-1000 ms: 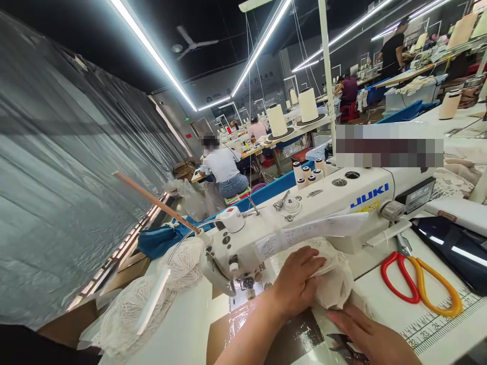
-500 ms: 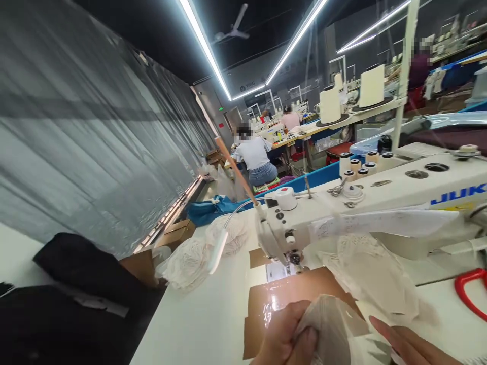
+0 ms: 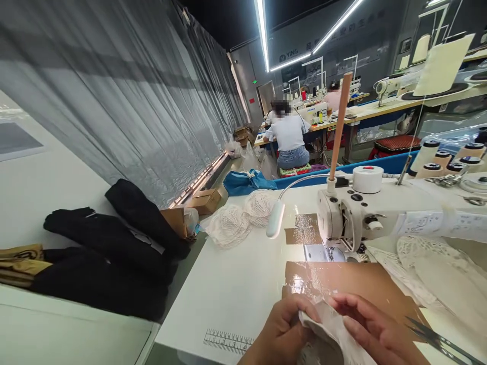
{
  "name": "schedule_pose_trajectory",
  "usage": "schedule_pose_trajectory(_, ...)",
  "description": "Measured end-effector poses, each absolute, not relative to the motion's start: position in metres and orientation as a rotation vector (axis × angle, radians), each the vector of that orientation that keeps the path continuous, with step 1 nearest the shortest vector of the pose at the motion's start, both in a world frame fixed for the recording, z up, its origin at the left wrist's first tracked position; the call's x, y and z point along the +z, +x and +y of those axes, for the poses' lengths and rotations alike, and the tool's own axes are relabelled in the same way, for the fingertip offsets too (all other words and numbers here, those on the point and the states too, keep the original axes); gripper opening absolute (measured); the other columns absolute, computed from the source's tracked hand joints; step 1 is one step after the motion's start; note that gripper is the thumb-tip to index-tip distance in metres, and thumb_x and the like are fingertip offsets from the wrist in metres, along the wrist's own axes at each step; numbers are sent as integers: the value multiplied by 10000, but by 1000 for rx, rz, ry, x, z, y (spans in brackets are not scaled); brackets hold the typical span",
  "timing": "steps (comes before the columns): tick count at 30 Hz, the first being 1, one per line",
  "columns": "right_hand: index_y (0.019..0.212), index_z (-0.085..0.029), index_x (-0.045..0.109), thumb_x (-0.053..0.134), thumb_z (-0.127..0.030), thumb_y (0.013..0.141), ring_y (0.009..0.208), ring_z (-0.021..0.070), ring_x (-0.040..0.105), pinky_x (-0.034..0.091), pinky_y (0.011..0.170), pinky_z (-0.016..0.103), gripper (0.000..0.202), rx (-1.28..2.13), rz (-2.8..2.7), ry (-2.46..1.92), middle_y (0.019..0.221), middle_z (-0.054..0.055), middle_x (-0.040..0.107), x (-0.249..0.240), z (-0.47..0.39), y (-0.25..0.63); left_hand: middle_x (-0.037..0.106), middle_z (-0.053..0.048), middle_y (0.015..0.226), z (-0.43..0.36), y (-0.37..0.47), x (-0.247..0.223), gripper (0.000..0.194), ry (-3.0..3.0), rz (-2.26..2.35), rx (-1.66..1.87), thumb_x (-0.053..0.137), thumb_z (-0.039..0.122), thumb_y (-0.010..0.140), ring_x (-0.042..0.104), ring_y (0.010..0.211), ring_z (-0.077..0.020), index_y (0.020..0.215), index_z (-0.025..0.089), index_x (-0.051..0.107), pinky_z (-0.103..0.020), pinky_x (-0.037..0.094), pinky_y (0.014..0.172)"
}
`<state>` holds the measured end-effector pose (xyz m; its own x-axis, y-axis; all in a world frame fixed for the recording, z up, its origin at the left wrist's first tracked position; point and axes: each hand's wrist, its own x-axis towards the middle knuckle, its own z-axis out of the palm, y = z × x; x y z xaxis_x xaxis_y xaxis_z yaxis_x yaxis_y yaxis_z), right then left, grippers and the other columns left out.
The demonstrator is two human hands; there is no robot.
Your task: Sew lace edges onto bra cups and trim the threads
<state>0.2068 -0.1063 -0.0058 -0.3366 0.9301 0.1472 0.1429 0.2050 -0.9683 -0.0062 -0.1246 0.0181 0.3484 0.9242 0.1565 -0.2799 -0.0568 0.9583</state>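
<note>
taking the sewing machine (image 3: 380, 204) as my mark, black clothing (image 3: 114, 263) lies in a heap far to its left, beyond the table edge, with a cardboard box (image 3: 204, 202) a little nearer to it. on the white table (image 3: 213, 289), left of the machine and toward me, a printed ruler scale (image 3: 228, 341) runs along the front edge; farther back on that same side sits a pile of white lace pieces (image 3: 243, 218). a small lamp (image 3: 275, 220) on a bent metal neck hangs just left of the machine's head. my left hand (image 3: 283, 324), in front of the machine and a bit left, is closed on a pale cloth (image 3: 330, 324), thumb on top and fingers curled beneath. that cloth is in front of the machine's head, on my side, above a brown sheet (image 3: 353, 279) on the table. my right hand (image 3: 375, 324) is in front of the machine too, its fingertips at the cloth's right side; whether they pinch it i cannot tell. right of that hand, in front of the machine, lie scissors (image 3: 437, 338), blades pointing left, and a pale lace-edged fabric (image 3: 437, 276) spreads beneath the machine's arm.
</note>
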Motion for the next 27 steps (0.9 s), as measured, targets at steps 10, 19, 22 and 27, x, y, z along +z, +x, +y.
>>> schedule_pose_trajectory(10,939,-212,676,510,-597,902,679,148,484,404,608,240,421,1927,-1384,-877,759,-6,568,11,-105,163,536,-57,872,-130,-25,21,279,1428,834,1224,514,397,964,495,796,-153,831,153,539,-272,399,747)
schedule_pose_trajectory(19,992,-198,690,558,-576,878,761,191,543,438,680,276,416,1946,-1500,-750,839,28,627,7,-107,153,530,-18,761,-132,-18,30,195,1147,847,1169,500,262,880,467,647,-135,1042,172,559,-253,397,631)
schedule_pose_trajectory(22,1004,-189,674,684,-553,784,726,174,584,439,634,242,426,2169,-1126,-760,814,20,654,-2,-112,151,519,-17,768,-131,-23,29,290,1030,898,1200,498,194,779,424,647,-125,1042,139,606,-234,361,607)
schedule_pose_trajectory(27,993,-179,693,739,-500,695,660,196,639,489,642,283,440,2120,-786,-832,773,39,710,-5,-110,155,441,1,623,-130,-41,30,207,1021,1050,1378,469,271,796,359,584,-115,635,145,506,-229,325,552)
